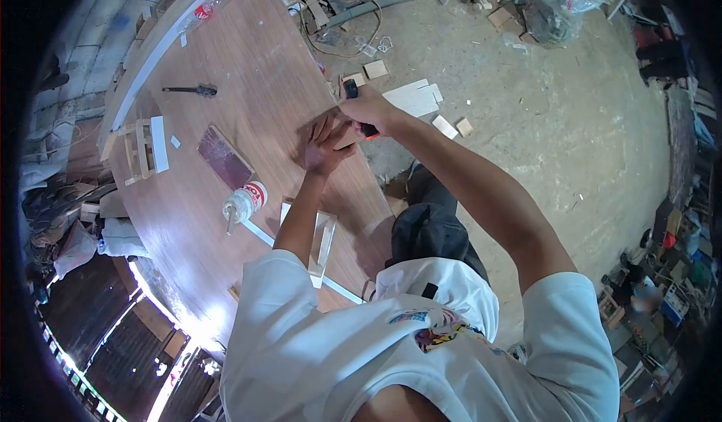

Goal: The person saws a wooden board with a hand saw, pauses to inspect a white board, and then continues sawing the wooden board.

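My right hand [368,110] is closed around a tool with a black and orange handle [350,87], just past the edge of the wooden table [263,53]. What its working end looks like is hidden. My left hand [327,147] lies with fingers spread on a small brown wooden piece [347,135] at that same edge, close to the tool. Most of this piece is covered by the hand. Nearer my body, a narrow clear-and-white frame-like piece [322,243] lies beside my left forearm.
A glue bottle [247,201] lies by a dark reddish board [224,157] on the table. Further off are a black brush-like tool [190,90], a plastic bottle [215,5] and a small wooden frame [141,150]. White boards [414,98] and wood offcuts [445,126] lie on the floor.
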Action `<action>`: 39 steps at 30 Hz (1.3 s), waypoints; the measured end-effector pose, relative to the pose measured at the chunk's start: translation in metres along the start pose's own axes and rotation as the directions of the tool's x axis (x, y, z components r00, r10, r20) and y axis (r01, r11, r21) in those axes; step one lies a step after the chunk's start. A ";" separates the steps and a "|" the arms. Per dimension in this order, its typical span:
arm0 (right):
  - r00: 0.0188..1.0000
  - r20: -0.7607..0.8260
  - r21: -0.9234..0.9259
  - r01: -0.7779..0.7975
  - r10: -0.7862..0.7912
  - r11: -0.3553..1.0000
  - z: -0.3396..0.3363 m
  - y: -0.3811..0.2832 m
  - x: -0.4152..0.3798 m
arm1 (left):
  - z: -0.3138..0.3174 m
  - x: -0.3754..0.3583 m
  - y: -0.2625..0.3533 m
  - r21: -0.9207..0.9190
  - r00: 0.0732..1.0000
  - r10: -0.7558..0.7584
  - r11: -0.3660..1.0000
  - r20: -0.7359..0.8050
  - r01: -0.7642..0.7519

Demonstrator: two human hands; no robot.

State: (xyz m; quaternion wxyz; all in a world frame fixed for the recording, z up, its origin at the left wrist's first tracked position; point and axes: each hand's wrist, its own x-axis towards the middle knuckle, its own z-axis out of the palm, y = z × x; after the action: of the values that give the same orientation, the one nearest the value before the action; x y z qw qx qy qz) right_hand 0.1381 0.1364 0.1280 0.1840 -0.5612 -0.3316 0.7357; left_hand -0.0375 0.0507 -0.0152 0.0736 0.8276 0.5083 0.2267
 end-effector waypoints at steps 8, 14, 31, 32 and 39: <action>0.999 -0.007 -0.019 0.036 -0.036 0.999 0.003 0.006 -0.009 | -0.005 0.002 0.002 -0.049 1.000 -0.016 0.999 0.007 0.016; 0.983 -0.121 0.049 0.147 -0.140 0.988 -0.002 0.047 -0.056 | -0.019 0.011 0.012 0.055 0.996 -0.050 0.997 0.078 0.046; 0.835 -0.138 0.262 0.549 -0.532 0.794 0.012 0.196 -0.123 | -0.010 0.002 0.000 0.240 0.995 0.029 0.969 0.098 -0.052; 0.813 -0.150 0.115 0.579 -0.562 0.807 0.008 0.193 -0.140 | -0.018 0.007 0.009 0.163 0.995 0.001 0.986 0.096 -0.017; 0.630 -0.475 -0.294 0.544 -0.614 0.786 -0.095 0.171 -0.216 | -0.013 0.009 0.007 0.154 0.999 -0.002 0.988 0.051 -0.005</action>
State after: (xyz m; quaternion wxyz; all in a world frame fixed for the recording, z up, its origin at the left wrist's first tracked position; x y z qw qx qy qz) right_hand 0.3104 -0.0972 0.1472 0.4626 -0.6205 -0.4716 0.4227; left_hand -0.0341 0.0533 0.0017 0.0221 0.8367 0.5216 0.1655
